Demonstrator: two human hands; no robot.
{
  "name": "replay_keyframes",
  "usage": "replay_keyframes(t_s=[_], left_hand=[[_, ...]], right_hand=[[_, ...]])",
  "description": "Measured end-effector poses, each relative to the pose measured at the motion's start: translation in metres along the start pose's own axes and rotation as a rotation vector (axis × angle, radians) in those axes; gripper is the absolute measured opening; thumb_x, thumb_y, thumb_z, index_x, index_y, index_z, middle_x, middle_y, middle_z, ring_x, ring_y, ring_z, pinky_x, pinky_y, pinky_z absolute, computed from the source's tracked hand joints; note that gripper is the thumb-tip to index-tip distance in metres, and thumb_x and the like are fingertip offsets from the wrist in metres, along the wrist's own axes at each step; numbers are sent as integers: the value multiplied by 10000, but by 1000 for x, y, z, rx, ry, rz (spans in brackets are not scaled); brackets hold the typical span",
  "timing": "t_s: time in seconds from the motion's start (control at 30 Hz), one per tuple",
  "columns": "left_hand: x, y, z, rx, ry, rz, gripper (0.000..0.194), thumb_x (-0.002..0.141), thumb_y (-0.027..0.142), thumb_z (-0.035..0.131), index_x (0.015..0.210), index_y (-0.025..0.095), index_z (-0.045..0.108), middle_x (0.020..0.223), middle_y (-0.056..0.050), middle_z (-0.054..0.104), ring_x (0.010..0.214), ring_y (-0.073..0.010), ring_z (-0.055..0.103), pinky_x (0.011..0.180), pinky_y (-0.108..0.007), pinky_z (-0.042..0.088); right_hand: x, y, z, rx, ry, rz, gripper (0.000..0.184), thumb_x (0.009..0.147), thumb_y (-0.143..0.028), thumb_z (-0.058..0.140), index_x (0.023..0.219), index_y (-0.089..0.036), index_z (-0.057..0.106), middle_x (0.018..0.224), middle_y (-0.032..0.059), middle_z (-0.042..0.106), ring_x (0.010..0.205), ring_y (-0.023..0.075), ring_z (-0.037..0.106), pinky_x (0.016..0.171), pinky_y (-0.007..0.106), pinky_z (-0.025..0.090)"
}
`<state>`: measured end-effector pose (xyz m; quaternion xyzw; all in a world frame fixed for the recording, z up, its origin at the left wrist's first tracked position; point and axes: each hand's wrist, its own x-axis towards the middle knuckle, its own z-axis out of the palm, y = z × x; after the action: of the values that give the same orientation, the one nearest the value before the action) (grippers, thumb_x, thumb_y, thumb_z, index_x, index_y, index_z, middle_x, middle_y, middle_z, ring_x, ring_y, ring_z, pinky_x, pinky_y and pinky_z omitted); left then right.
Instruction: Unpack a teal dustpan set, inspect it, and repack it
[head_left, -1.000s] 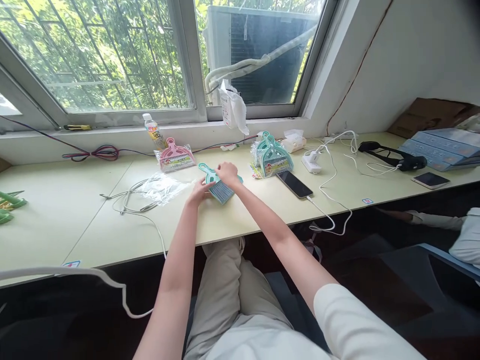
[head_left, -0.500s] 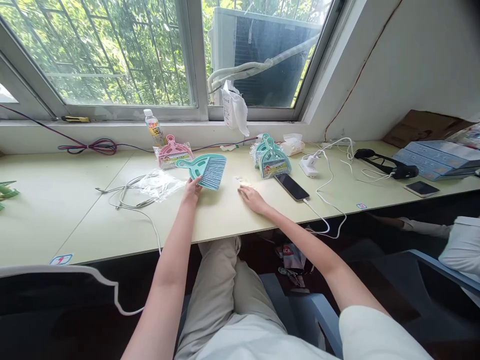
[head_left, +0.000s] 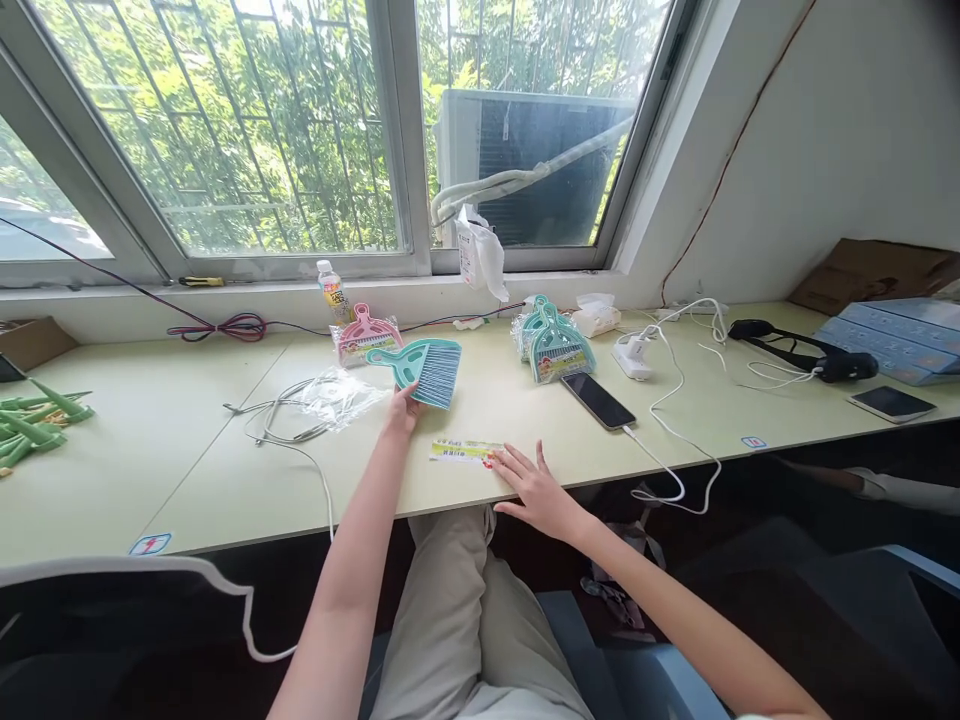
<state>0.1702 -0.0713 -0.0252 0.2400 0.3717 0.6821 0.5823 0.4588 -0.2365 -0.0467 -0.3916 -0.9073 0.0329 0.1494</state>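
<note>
My left hand (head_left: pixel 403 410) grips a teal mini brush (head_left: pixel 421 365) by the lower edge of its bristles and holds it tilted just above the pale desk (head_left: pixel 172 450). My right hand (head_left: pixel 531 488) lies flat with fingers spread at the desk's near edge, fingertips touching the right end of a printed paper label strip (head_left: pixel 461 452). A crumpled clear plastic wrapper (head_left: pixel 335 395) lies left of the brush.
A pink packaged dustpan set (head_left: pixel 365 338) and a bottle (head_left: pixel 333 292) stand by the window. Several teal packaged sets (head_left: pixel 553 342), a phone (head_left: pixel 598 400) on a white cable, a charger (head_left: pixel 632 355), a tissue pack (head_left: pixel 596 314), black headgear (head_left: pixel 806 350), blue boxes (head_left: pixel 892 340), and green items (head_left: pixel 37 420) sit around.
The left hand lifted the teal brush off the desk and kept it raised. The right hand let go of the brush and drew the label strip back to the desk's near edge.
</note>
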Motion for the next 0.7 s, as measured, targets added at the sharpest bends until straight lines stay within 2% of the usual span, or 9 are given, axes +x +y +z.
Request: replay_keyframes(t_s=[0.07,0.13,0.23,0.37,0.47,0.53,0.57,0.63,0.7], left_hand=[[0,0,0,-16,10,12,464,848,46,626,1265,240,565,1074,-42,740,841,-149,720,687,-250,600],[1,-1,-1,-25,31,23,500,816,24,650,1251,251,555,1084,-33,730,881,-153,718,701,-247,603],[4,-3,-3,-14,36,25,624,736,-31,691,1259,271,533,1112,-27,712,918,-153,714,727,-240,607],[6,-6,-4,-6,1,53,722,691,-79,689,1299,274,527,1162,-37,702,879,-141,709,712,-232,603],[5,-6,-4,7,0,53,751,671,-100,695,1306,271,537,1156,-38,710,857,-142,707,695,-228,594],[4,-6,-3,15,-7,46,729,677,-94,700,1292,266,547,1151,-42,712,875,-150,710,705,-231,596],[4,-5,-3,15,-15,43,704,687,-84,701,1280,264,552,1148,-44,711,885,-154,712,711,-234,599],[3,-4,-2,1,-32,39,626,716,-52,707,1239,259,561,1133,-44,708,895,-153,712,720,-236,604],[2,-3,-1,-11,-37,36,525,750,-6,717,1180,255,568,1107,-34,705,894,-142,710,726,-227,602]], right_hand=[[-7,0,4,23,22,-78,522,1036,-329,479,1552,-337,407,1578,48,460,1502,278,386,1249,711,64],[-12,0,9,56,63,-82,485,1053,-226,400,1490,-422,479,1484,-8,574,1391,223,539,1279,646,127],[-16,-4,18,97,131,-2,436,1057,-227,396,1318,-477,640,1290,-34,717,1161,206,698,1262,591,258],[-8,-18,17,189,113,-27,335,1029,-258,487,1080,-442,762,1073,-24,796,954,209,737,1207,567,338],[10,-22,-1,401,130,-3,266,975,-247,593,1151,-388,734,924,-3,800,954,208,720,1168,528,385],[28,-13,-22,661,42,33,522,907,-232,679,1407,-335,566,906,-6,786,947,192,721,1088,459,472],[40,-5,-34,794,-71,23,647,884,-243,700,1486,-307,472,918,-6,780,909,182,726,1002,412,528],[68,18,-60,918,-246,13,615,850,-286,725,1430,-222,530,910,25,772,849,183,725,833,328,570],[100,46,-87,864,-263,62,504,857,-280,703,1339,-170,609,936,60,773,849,185,719,763,283,552]])
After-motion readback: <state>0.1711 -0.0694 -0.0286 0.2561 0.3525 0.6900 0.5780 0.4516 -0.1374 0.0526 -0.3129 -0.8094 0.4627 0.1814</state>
